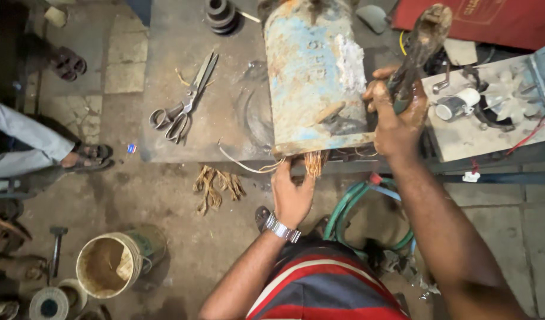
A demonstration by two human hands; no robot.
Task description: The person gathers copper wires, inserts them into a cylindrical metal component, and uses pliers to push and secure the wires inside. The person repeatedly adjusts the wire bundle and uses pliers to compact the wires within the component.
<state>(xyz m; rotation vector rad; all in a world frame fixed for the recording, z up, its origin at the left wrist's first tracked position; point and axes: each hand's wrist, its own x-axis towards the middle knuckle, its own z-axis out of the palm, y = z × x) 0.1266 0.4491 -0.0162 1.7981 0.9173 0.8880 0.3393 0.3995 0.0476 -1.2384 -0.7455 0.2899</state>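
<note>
A rusty, blue-painted cylindrical motor housing (313, 77) lay on the grey bench (183, 142); its copper wires (314, 163) were pinched by the left hand (292, 194), while dark pliers (418, 50) were gripped by the right hand (394, 118).

Bare forearms — silver metal wristwatch (282, 228) on left wrist — red, white, grey striped shirt (326, 284).

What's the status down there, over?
Left hand grips copper wires under the blue motor. Right hand holds pliers beside it. Scissors lie apart.
</note>
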